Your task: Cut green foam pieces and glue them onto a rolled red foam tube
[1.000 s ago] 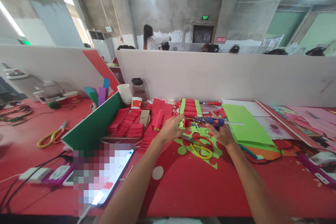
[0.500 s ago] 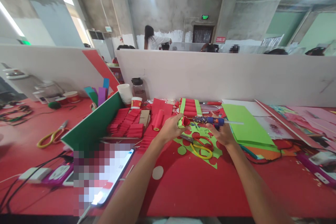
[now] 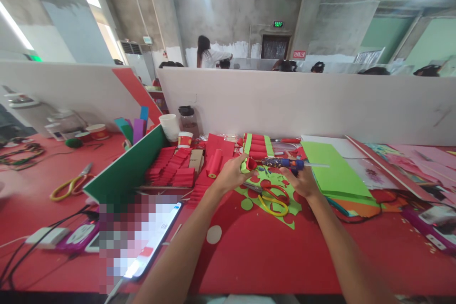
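Observation:
My left hand (image 3: 232, 174) is closed around a small red paper tube (image 3: 251, 164) with a light-green band, its open end turned to the right. In my right hand (image 3: 302, 179) is a blue hot glue gun (image 3: 281, 163), a clear glue stick poking out of its back end. The gun's nozzle points left and meets the tube's mouth; whether it touches the paper I cannot tell. Under both hands lie light-green paper scraps with round holes (image 3: 294, 206) and scissors with red and yellow handles (image 3: 273, 203).
Folded red paper strips (image 3: 167, 166) lie left, beside a green board (image 3: 124, 171). Finished-looking red rolls with green bands (image 3: 258, 145) sit at the back. A phone (image 3: 156, 242) rests front left. Green sheets (image 3: 335, 168) are at right. A white partition (image 3: 302, 104) closes the far side.
Both hands, the tube and the glue gun hold almost the same position. The glue stick's tail has shifted very slightly left.

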Available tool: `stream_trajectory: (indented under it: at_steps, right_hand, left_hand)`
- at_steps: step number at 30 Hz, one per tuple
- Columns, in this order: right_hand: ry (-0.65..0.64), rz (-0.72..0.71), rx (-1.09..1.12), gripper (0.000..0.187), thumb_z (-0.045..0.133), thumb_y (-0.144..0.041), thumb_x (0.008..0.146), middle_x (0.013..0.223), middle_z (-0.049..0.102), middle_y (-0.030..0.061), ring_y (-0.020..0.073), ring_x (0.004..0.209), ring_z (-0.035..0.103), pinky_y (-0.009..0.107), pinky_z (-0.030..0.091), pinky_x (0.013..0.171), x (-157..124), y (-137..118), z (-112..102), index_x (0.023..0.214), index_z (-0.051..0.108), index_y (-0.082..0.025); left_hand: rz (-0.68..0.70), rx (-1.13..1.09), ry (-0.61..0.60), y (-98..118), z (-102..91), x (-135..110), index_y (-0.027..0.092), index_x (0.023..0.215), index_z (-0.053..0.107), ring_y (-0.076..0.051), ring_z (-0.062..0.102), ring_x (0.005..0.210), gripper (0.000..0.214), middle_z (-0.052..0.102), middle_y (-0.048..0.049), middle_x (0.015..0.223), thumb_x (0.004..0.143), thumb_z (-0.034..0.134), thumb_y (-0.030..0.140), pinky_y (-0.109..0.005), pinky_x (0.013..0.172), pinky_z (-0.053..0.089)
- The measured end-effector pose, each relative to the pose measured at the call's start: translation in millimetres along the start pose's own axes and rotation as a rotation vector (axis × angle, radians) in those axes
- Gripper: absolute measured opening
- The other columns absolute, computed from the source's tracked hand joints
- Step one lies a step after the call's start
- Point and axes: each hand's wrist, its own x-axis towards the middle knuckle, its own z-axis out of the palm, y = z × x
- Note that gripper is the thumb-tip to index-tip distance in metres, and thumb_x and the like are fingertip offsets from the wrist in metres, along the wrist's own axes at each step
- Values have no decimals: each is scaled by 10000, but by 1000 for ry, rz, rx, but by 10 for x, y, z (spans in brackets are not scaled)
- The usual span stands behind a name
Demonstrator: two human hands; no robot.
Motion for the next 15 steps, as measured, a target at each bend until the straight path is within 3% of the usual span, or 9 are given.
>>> stream_trajectory:
  at_steps: [5, 11, 15]
  right_hand:
    - [-53, 28, 40, 294, 542, -478, 930, 682, 620, 28, 225, 697, 597, 321, 474, 693, -7, 40, -11, 816, 636, -223]
    - [-110, 38, 127, 307, 568, -496, 916, 667, 604, 17, 226, 661, 585, 310, 470, 619, -9, 80, -23, 1017, 655, -220]
    - [-103, 47, 122, 317, 554, -496, 926, 664, 597, 15, 211, 619, 563, 308, 459, 604, -9, 69, -31, 1004, 659, -208]
  left_hand:
    - [6, -25, 9, -6, 5, 5, 217, 1025, 624, -202, 645, 795, 347, 706, -38, 894, 783, 726, 443, -270, 694, 469]
    - [-1, 9, -5, -4, 4, 2, 210, 1059, 599, -209, 637, 777, 357, 701, -45, 896, 805, 697, 441, -275, 672, 453]
    - [11, 58, -17, 3, 2, -4, 215, 1041, 576, -215, 643, 790, 320, 702, -48, 907, 825, 674, 430, -280, 677, 445]
